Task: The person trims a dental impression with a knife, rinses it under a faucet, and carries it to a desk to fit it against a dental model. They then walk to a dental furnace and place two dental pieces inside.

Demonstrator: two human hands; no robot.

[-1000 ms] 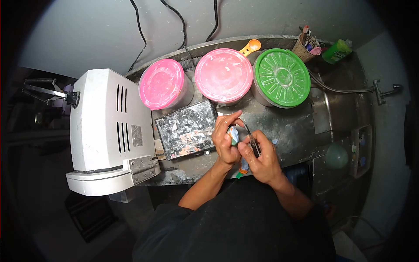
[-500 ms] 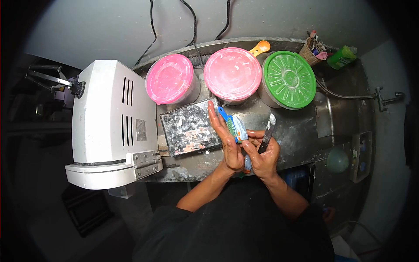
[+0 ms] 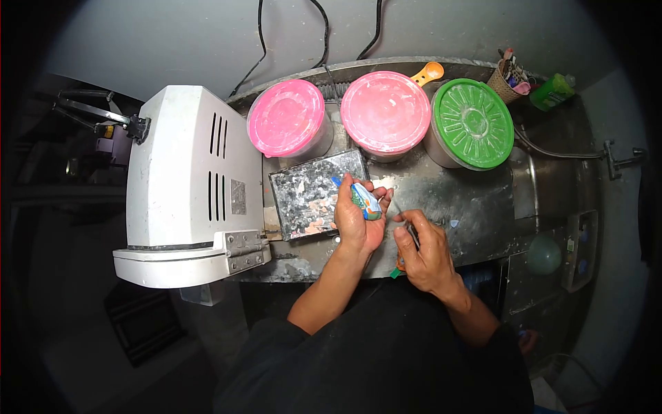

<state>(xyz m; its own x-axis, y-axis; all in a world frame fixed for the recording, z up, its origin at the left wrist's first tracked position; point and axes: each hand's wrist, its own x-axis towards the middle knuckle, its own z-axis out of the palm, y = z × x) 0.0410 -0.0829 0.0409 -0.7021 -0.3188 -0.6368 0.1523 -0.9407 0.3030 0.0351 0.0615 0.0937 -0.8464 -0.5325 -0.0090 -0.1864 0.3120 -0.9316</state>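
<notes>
My left hand (image 3: 355, 217) is wrapped round a small blue, green and white object (image 3: 366, 201), which looks like a brush. Just to the right, my right hand (image 3: 426, 252) grips a thin spatula-like tool (image 3: 408, 224) whose tip points up and left towards the left fingertips. Beneath the hands, near the table edge, lies an orange and green item (image 3: 398, 265), partly hidden by the right hand. A speckled black and white slab (image 3: 303, 196) with pinkish smears sits left of my left hand.
Behind stand two pink-lidded tubs (image 3: 286, 117) and a green-lidded tub (image 3: 472, 124), with an orange scoop (image 3: 432, 72). A white machine (image 3: 183, 179) occupies the left. At the back right are a wicker cup (image 3: 503, 86), a green bottle (image 3: 552, 93) and a tap (image 3: 614, 159).
My left hand has turned and closed round the brush-like object. My right hand has moved slightly away, its tool now tilted left. The whole view has shifted slightly.
</notes>
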